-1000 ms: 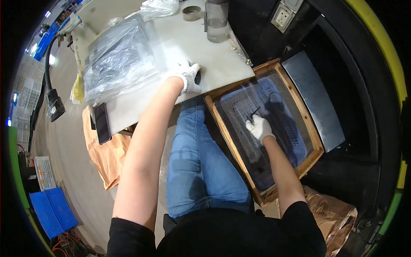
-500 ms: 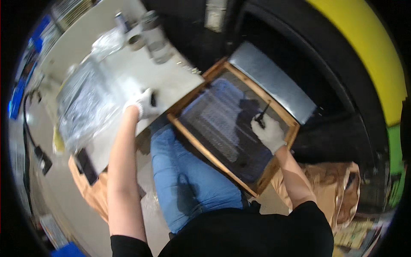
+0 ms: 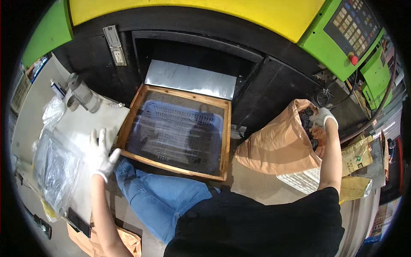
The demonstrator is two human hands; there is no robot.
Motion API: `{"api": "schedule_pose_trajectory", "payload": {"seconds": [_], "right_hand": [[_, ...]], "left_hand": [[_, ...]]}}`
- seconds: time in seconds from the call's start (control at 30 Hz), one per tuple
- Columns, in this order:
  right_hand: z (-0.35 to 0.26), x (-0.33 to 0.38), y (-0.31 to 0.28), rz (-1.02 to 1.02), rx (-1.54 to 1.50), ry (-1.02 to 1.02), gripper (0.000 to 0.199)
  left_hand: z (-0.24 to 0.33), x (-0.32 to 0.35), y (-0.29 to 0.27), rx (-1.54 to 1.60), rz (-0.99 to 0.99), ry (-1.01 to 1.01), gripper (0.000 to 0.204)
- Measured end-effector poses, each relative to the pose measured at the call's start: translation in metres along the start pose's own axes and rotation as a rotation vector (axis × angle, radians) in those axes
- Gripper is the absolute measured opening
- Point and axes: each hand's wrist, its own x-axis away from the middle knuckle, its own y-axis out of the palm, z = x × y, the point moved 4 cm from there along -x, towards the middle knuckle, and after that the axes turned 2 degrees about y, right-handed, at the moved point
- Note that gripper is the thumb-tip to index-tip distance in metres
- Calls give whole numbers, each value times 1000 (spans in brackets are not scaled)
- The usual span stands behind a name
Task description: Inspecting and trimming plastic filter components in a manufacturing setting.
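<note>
While the view half a second ago has my right hand (image 3: pixel 325 118) over the frame (image 3: pixel 228 147), gripping a slim dark piece, I now have it far over on the right, at the mouth of the paper bag (image 3: pixel 274 145). My view has turned too, so the frame sits farther left and more of the bag shows. My left hand (image 3: pixel 102 157), half curled in that view, is now spread over the table (image 3: pixel 112 118), fingers wide and thumb well apart. My right fingers are partly hidden at the bag's opening, and I cannot tell whether they hold anything.

The black pieces (image 3: pixel 305 118) lie inside the bag, just beside my right glove: dark, lumpy, faintly shiny, too jumbled for me to make out single shapes. The bag is brown and creased, its mouth facing right, with a white crate (image 3: pixel 304 180) at its near side. Left of it, the wooden frame holds dark mesh, a blue basket (image 3: pixel 147 109) showing through.
</note>
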Motion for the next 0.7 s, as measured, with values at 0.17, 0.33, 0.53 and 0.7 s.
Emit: {"api": "schedule_pose_trajectory", "payload": {"seconds": [0.17, 0.33, 0.53, 0.7], "right_hand": [[-65, 12, -1, 396, -247, -376, 29], [-209, 77, 83, -186, -903, -666, 23], [-309, 157, 224, -731, -741, -776, 35], [-347, 186, 319, -879, -703, -708, 28]], "left_hand": [[64, 56, -4, 535, 127, -7, 71], [92, 138, 53, 1995, 149, -438, 47], [13, 296, 54, 1714, 1052, -934, 35], [-2, 415, 55, 1277, 933, -1368, 17]]}}
